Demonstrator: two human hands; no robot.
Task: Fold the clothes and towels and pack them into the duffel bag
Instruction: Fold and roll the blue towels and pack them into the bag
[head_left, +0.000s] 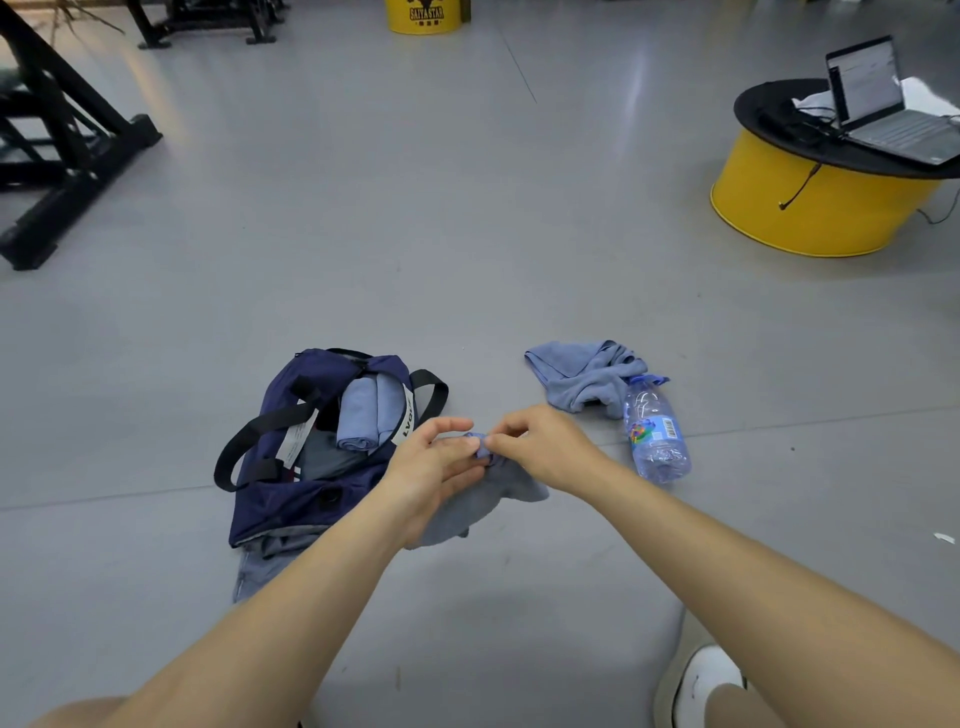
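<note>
At lower centre, the left hand (436, 467) and right hand (543, 449) are both pinching a bunched blue-grey cloth (488, 501) just right of the open navy fabric duffel bag (291, 506), which is holding a rolled light-blue towel (358, 415). Right of centre, a crumpled blue towel (582, 379) is lying against a clear plastic water bottle (657, 434).

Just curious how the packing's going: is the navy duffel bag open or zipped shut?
Open. The duffel bag gapes at the top, with a rolled blue towel and grey clothing visible inside.
</note>
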